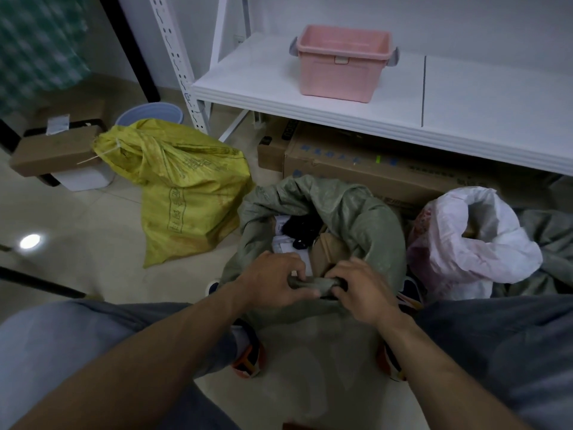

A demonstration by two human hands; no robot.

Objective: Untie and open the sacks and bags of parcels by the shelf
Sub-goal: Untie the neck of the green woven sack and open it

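Grey-green sack point(366, 225) upright, mouth up — rim in left hand point(269, 280), right hand point(362, 290).

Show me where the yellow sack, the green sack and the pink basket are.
yellow sack point(186, 187): head view, on its printed side.
green sack point(356, 212): head view, on the folded-down far rim.
pink basket point(338, 79): head view, on its front wall.

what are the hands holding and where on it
The left hand and right hand both grip the green sack by the bunched near rim of its open mouth.
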